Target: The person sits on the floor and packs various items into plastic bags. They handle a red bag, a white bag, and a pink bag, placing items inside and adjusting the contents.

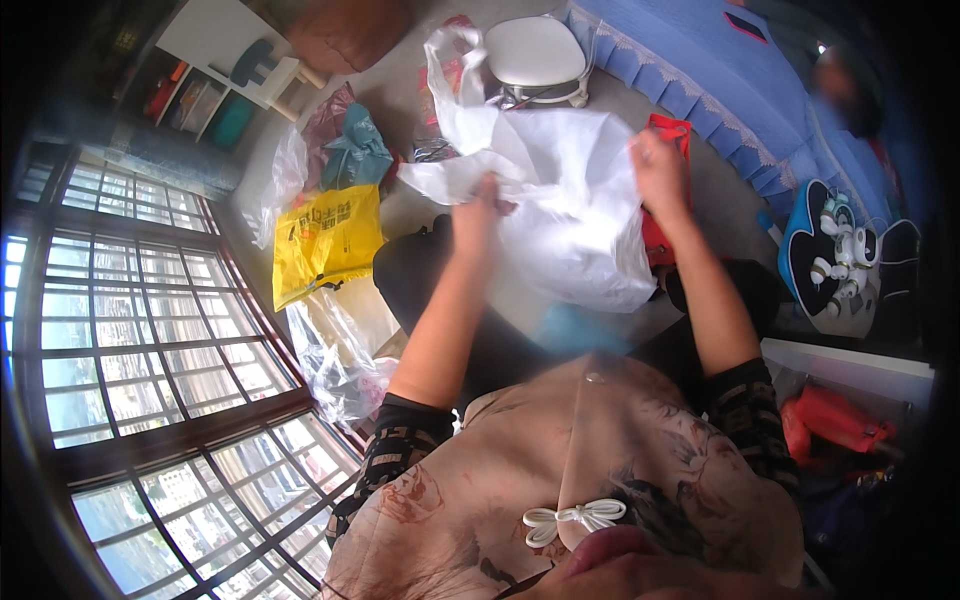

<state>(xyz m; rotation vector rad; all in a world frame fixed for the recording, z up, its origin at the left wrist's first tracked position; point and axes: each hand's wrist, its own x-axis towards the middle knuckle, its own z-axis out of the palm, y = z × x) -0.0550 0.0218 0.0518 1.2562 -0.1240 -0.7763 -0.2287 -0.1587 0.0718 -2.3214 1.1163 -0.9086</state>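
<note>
A white plastic carrier bag (570,202) is spread out in front of me, above the floor between my knees. My left hand (480,221) grips its left side, blurred by motion. At the bag's upper right edge, my right hand (660,172) pinches the plastic with curled fingers. One handle loop (457,82) of white plastic stretches up toward the stool. Something blue (581,328) shows blurred below the bag, too unclear to name. Behind my right hand lies a red bag (670,133), partly hidden by the hand and the white bag.
Left of my knee lie a yellow printed plastic bag (326,240), a teal plastic bag (356,150) and a clear plastic bag (330,360). A white stool (536,52) stands ahead. Right are a blue-covered bed (690,60), a white toy robot (847,251) and a clear bin (847,360). Barred windows (165,300) flank my left.
</note>
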